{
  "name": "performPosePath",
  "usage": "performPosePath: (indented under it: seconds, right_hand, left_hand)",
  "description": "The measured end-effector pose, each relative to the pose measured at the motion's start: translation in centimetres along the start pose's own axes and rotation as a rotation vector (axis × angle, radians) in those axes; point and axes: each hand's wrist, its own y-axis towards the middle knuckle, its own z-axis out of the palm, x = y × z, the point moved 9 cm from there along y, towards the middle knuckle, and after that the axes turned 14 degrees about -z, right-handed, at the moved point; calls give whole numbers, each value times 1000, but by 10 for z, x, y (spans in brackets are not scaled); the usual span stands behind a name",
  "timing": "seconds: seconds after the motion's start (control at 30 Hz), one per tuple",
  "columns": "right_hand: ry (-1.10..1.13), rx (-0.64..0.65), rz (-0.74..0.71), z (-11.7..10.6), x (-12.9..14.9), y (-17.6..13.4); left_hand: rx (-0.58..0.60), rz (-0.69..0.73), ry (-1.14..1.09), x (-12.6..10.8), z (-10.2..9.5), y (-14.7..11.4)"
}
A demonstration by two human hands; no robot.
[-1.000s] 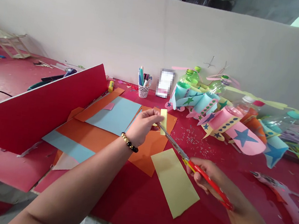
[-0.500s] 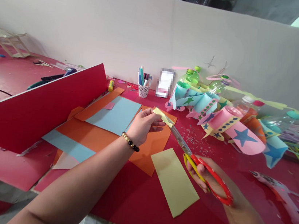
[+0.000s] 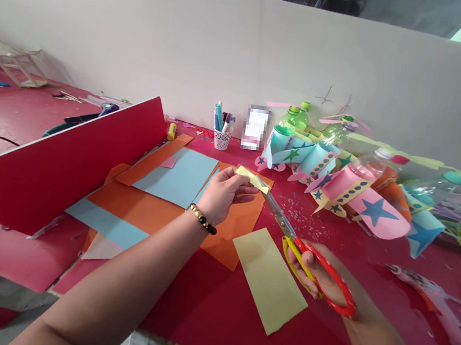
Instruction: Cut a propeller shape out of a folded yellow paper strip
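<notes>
My left hand [image 3: 225, 191] pinches a small strip of pale yellow paper [image 3: 250, 178] between thumb and fingers. Wrapped round the red and yellow handles of a pair of scissors [image 3: 279, 210], my right hand [image 3: 311, 268] points the blades up and left. The blade tips meet the right end of the strip. Below the hands, a larger pale yellow sheet [image 3: 269, 282] lies flat on the red table [image 3: 195, 309]. Orange sheets [image 3: 230, 240] and a light blue sheet [image 3: 179, 177] lie under and beyond my left hand.
Bottle planes trimmed with coloured paper [image 3: 356, 183] stand at the back right. A pink glue gun [image 3: 430, 300] lies at the right. A pen cup [image 3: 222, 139] and a phone [image 3: 255, 128] stand by the white wall. A red board [image 3: 65, 168] rises at the left. Paper scraps dot the table.
The scissor blades have shifted slightly at the strip's right end, and that end now looks split or spread. My left hand keeps its hold almost unmoved.
</notes>
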Motion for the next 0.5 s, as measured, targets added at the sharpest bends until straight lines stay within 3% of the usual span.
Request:
performPosePath:
  seconds: [0.5]
  right_hand:
    - [-101, -49, 39, -1, 10, -2]
  left_hand:
    - [22, 0, 134, -1, 4, -3]
